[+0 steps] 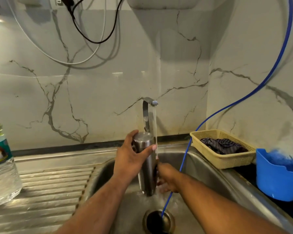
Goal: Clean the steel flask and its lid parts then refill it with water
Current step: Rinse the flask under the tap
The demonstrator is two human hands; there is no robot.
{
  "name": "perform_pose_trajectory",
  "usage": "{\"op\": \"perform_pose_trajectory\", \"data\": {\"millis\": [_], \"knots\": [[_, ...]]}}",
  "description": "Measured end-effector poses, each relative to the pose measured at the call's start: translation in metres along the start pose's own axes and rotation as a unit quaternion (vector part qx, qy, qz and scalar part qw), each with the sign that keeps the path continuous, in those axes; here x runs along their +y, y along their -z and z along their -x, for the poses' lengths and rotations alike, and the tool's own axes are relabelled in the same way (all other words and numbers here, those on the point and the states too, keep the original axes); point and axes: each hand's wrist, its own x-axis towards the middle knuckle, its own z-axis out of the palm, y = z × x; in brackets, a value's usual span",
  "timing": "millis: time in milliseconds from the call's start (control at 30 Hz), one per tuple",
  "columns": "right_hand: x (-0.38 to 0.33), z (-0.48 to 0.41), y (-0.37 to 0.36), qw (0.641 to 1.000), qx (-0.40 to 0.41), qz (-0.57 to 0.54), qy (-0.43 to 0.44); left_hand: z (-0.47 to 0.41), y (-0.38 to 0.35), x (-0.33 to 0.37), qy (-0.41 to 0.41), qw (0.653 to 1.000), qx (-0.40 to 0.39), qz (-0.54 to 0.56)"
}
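— Where is the flask (pixel 147 180)?
— Upright in the sink (pixel 201 166), below the tap (pixel 146 112) at 12 o'clock. The water (pixel 155 125) runs down its 3 o'clock side.
— And your fingers?
— My left hand (pixel 130 159) has its fingers wrapped round the flask's upper end. My right hand (pixel 167 177) is against the lower part from 3 o'clock, blurred by splash; I cannot tell whether those fingers grip.
— Around it?
— Basket (pixel 227 162) at 3 o'clock on the bench, plastic bottle (pixel 2 169) at 9, drain (pixel 153 222) at 6.
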Motion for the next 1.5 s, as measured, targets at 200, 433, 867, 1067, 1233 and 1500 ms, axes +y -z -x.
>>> {"op": "perform_pose_trajectory", "data": {"millis": [200, 433, 867, 1067, 1233, 1500], "knots": [[-0.006, -0.005, 0.013, 0.992, -0.092, -0.027, 0.079, -0.025, -0.03, -0.025, 0.035, 0.991, -0.127, 0.029], [-0.007, -0.011, 0.0, 0.99, 0.013, -0.017, 0.136, -0.03, -0.029, -0.062, 0.125, 0.954, -0.203, 0.181], [-0.022, -0.009, 0.009, 0.975, 0.151, -0.097, 0.133, -0.017, -0.043, -0.078, 0.137, 0.949, -0.284, 0.019], [-0.019, -0.009, 0.012, 0.977, 0.131, -0.081, 0.145, -0.015, -0.043, -0.077, 0.164, 0.933, -0.316, 0.049], [-0.019, -0.01, 0.016, 0.972, 0.121, -0.025, 0.198, -0.017, -0.036, -0.078, 0.143, 0.942, -0.3, 0.051], [-0.021, -0.012, 0.033, 0.888, 0.254, 0.193, 0.33, -0.028, 0.014, -0.072, 0.008, 0.995, -0.095, 0.018]]}}
